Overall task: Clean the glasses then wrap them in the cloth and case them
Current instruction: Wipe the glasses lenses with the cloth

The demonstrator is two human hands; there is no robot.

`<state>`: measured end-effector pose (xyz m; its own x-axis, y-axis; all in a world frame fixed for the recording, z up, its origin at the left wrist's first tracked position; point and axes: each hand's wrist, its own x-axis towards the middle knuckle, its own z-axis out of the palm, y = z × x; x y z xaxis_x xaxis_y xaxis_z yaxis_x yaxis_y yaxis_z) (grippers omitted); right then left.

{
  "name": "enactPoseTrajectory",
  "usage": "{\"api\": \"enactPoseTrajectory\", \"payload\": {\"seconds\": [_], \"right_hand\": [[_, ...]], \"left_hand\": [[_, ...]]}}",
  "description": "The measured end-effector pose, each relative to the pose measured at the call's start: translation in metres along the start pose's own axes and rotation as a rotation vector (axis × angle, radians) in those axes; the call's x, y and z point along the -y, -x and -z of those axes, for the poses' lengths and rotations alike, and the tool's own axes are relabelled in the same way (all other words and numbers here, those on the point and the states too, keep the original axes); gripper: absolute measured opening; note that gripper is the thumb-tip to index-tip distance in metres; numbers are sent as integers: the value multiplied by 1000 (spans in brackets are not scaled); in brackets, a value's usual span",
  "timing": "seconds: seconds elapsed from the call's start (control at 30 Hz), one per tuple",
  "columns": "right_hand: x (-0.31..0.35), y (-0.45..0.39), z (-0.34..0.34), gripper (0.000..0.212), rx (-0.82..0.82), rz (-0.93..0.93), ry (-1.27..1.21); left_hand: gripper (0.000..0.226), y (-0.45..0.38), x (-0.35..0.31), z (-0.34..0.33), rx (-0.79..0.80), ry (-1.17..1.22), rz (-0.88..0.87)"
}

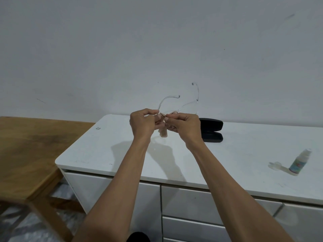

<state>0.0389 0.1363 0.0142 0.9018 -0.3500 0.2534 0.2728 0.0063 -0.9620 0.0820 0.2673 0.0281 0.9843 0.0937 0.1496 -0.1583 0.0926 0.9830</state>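
Clear-framed glasses (189, 106) are held up above the white cabinet top (244, 145), their temples open and pointing up and away. My left hand (142, 123) pinches the frame at its left lens. My right hand (183, 124) pinches a small beige cloth (162, 132) against that lens; a fold of the cloth hangs down between the two hands. A black glasses case (212, 130) lies open on the cabinet top just behind and right of my right hand.
A small spray bottle (298, 163) lies on its side at the right of the cabinet top. A wooden table (29, 151) adjoins the cabinet on the left. Drawers (192, 203) run below the front edge. A white wall stands behind.
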Motion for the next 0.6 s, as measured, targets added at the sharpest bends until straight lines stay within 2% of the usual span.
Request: {"api": "enactPoseTrajectory", "payload": {"seconds": [0.17,0.37,0.47,0.6], "right_hand": [[-7,4,3,6,-90,10,96],[-7,3,-6,8,-200,88,175],[-9,-2,-10,9,-246,127,221],[-7,-2,-4,14,-267,137,167]], "left_hand": [[12,2,9,1,15,0,-7],[9,2,7,-1,-37,-25,-100],[14,-1,6,0,-52,-25,-176],[24,-16,7,9,-103,25,-227]]}}
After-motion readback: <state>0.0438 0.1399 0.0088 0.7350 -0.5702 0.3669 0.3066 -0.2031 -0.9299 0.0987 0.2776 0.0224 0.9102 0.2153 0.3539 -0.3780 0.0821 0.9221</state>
